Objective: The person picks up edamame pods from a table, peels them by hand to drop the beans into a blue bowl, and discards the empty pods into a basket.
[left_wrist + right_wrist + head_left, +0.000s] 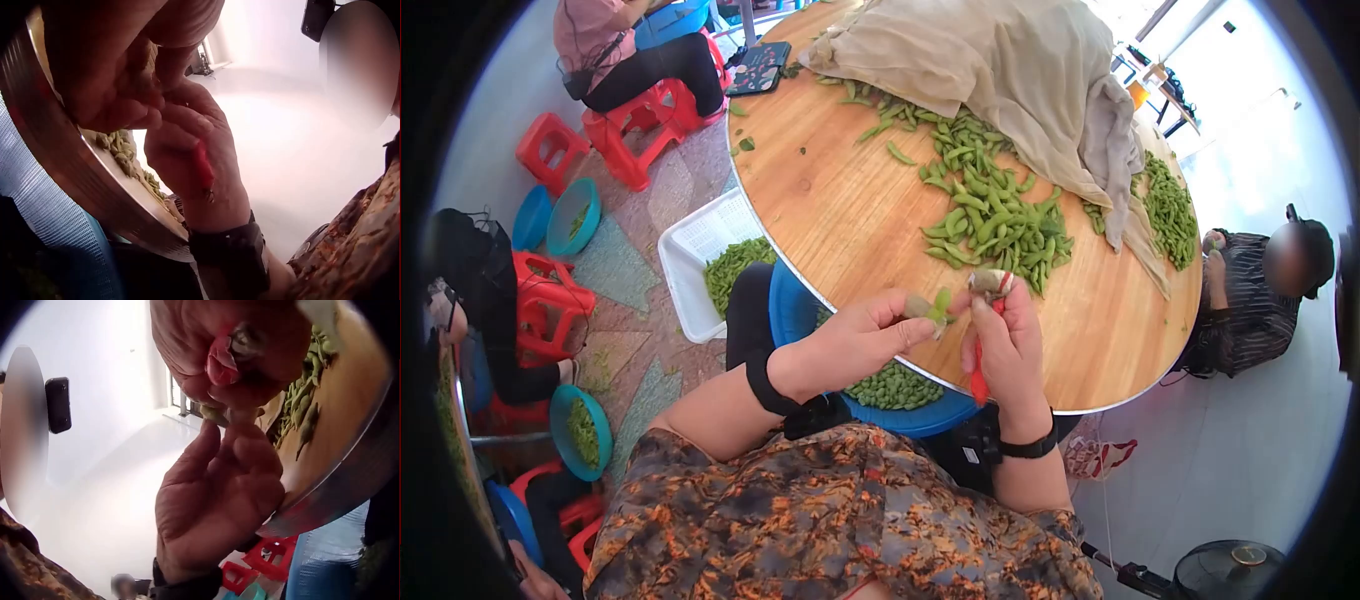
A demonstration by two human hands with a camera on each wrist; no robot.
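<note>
1. While a green pod (941,303) is pinched between the thumb and fingertips of the left hand (850,342), a red item (979,378) is gripped under the curled fingers of the right hand (1012,345); the two hands are held close together, over the near edge of the table (830,190).
2. Labels: a small white tag (971,455) is seen on dark material near the right wrist; its marks are too small to be read. A dark case (758,68) with a pale and pink pattern is noted at the far left edge of the table; any writing on it cannot be made out.
3. Surface: the table is round, wood-grained and metal-rimmed. Loose pods (1000,215) are spread beyond the hands and are partly covered by a beige cloth (1000,60).
4. Below the near rim, green beans (895,388) are contained in a blue basin (785,310). Further pods are held in a white crate (688,250) on the patterned floor (615,265), to the left.
5. Room: red stools (635,135) and teal basins (573,215) are found at left. A seated person (1262,300) in striped clothing is observed beyond the table's right edge, before a pale wall (1250,450).
</note>
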